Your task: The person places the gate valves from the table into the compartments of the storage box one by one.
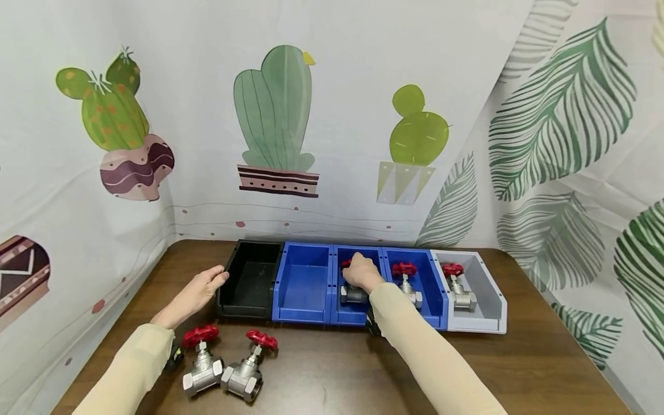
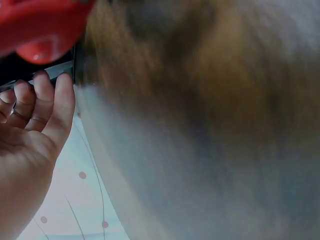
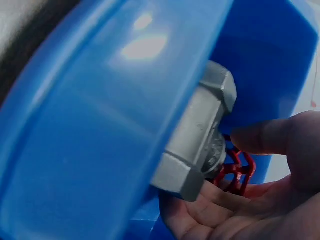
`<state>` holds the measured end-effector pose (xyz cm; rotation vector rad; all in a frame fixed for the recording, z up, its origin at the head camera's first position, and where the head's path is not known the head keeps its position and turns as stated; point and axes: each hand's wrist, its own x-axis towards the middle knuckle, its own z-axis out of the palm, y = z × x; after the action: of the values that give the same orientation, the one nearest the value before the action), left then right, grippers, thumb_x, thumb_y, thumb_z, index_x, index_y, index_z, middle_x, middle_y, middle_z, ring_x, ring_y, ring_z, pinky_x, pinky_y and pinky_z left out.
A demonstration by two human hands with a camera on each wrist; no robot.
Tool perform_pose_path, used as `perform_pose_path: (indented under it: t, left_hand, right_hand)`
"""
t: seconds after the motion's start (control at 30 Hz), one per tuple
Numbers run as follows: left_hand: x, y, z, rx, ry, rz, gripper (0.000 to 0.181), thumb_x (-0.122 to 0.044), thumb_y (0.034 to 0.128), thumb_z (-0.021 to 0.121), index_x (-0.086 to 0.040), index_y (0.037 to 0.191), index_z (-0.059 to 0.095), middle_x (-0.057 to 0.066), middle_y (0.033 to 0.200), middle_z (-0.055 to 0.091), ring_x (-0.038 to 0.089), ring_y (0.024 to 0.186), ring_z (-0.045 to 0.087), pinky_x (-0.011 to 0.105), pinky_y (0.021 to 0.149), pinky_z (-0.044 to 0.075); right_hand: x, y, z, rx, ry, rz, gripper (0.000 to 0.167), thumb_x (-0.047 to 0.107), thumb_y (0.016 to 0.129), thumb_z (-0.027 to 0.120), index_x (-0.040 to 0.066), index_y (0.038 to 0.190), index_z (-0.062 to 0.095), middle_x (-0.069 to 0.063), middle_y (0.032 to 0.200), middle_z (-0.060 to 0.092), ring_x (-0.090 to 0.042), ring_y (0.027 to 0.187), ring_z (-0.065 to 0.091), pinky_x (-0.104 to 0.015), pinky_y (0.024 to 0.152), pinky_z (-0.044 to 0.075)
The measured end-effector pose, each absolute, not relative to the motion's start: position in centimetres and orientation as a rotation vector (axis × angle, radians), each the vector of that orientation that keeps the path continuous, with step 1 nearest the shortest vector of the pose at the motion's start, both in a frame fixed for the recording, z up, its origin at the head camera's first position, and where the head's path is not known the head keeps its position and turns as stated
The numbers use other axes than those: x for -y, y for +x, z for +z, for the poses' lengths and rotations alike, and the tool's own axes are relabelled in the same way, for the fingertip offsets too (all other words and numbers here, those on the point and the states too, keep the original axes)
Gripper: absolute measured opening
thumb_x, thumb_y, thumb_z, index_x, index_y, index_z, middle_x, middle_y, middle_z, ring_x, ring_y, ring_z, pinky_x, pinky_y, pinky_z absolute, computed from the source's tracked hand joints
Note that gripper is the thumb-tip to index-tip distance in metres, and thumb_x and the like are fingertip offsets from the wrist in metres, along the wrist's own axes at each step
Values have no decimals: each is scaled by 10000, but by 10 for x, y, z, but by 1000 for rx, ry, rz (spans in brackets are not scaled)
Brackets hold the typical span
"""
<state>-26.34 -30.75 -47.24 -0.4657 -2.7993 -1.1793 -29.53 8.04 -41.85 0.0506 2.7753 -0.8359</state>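
Observation:
My right hand (image 1: pixel 363 272) reaches into the middle blue bin (image 1: pixel 339 317) and grips a metal valve (image 3: pixel 195 130) with a red handwheel (image 3: pixel 237 170). In the right wrist view, thumb and fingers close about the wheel end, and the bin's front wall hides part of the valve body. My left hand (image 1: pixel 204 285) touches the left side of the black bin (image 1: pixel 246 314) with loosely extended fingers (image 2: pixel 61 100). Near the left forearm, two more red-wheeled valves (image 1: pixel 202 369) (image 1: pixel 242 377) lie on the table.
The bins stand in a row along the wooden table's (image 1: pixel 321 369) back. Another blue bin (image 1: pixel 303 282) sits beside the black one. A valve (image 1: pixel 407 288) lies in the right blue bin, and another valve (image 1: pixel 459 294) in the grey bin (image 1: pixel 490 300). A printed cloth (image 1: pixel 353 115) hangs behind.

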Motion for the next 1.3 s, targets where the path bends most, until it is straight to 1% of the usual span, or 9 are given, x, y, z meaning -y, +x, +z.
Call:
perform_pose_path:
  t: [0.23, 0.57, 0.67, 0.73, 0.8, 0.87, 0.97, 1.07, 1.3]
  left_hand:
    - [308, -264, -470, 2803, -471, -1184, 250, -225, 1053, 454, -87, 845, 434, -2, 712, 331, 157, 662, 388, 307, 622, 331]
    - [310, -264, -472, 2796, -470, -1152, 241, -207, 1050, 455, -80, 846, 452, 7, 721, 356, 185, 692, 419, 324, 649, 351]
    - [310, -264, -473, 2805, -465, -1153, 243, -215, 1052, 451, -78, 852, 457, 10, 727, 365, 191, 705, 427, 329, 659, 357]
    - [310, -264, -472, 2810, -456, -1155, 247, -230, 1053, 448, -74, 862, 465, 16, 739, 381, 201, 725, 438, 342, 674, 365]
    - [310, -264, -472, 2806, -454, -1152, 248, -229, 1054, 446, -70, 864, 469, 20, 741, 387, 206, 734, 444, 349, 683, 368]
    - [309, -264, -472, 2798, -455, -1146, 244, -223, 1053, 448, -73, 862, 472, 16, 744, 395, 203, 741, 451, 346, 693, 375]
    - [308, -264, -472, 2796, -457, -1151, 235, -207, 1051, 448, -76, 857, 463, 13, 735, 380, 202, 727, 444, 341, 681, 373]
    - [308, -263, -473, 2803, -460, -1156, 224, -206, 1050, 449, -76, 870, 471, 17, 747, 403, 209, 745, 460, 351, 695, 388]
    - [309, -263, -474, 2814, -450, -1169, 242, -245, 1057, 438, -75, 890, 477, 20, 757, 404, 208, 753, 459, 362, 700, 384]
  right_hand:
    - [-82, -287, -411, -2767, -23, -853, 511, 203, 974, 540, -45, 1395, 391, -197, 1209, 564, -261, 831, 560, -404, 740, 464]
    - [-85, -274, -397, -2774, -186, -841, 542, 205, 991, 539, -12, 1457, 368, -182, 1243, 574, -187, 696, 556, -405, 761, 458]
    - [-87, -269, -392, -2772, -236, -874, 540, 195, 989, 540, 8, 1466, 368, -116, 924, 630, -146, 538, 456, -355, 627, 444]
    - [-88, -264, -390, -2771, -267, -923, 532, 184, 983, 543, 24, 1463, 379, -45, 686, 543, -126, 455, 370, -321, 522, 392]
    - [-88, -259, -388, -2780, -294, -983, 522, 164, 966, 550, 31, 1449, 403, -12, 571, 434, -125, 421, 332, -309, 467, 354]
    - [-87, -253, -386, -2837, -338, -1037, 495, 142, 934, 567, 37, 1406, 460, 1, 651, 505, -121, 509, 422, -320, 524, 401]
    - [-83, -242, -385, -2902, -385, -1154, 453, 106, 898, 579, 42, 1344, 525, -85, 926, 620, -189, 769, 557, -384, 712, 476]
    - [-76, -231, -386, -2918, -410, -1269, 420, 86, 893, 578, 55, 1311, 553, -160, 1168, 597, -278, 1026, 562, -454, 862, 456]
    - [-53, -200, -388, -2836, -550, -1373, 399, 60, 886, 567, 114, 1281, 558, -104, 1181, 601, -280, 1042, 577, -456, 847, 462]
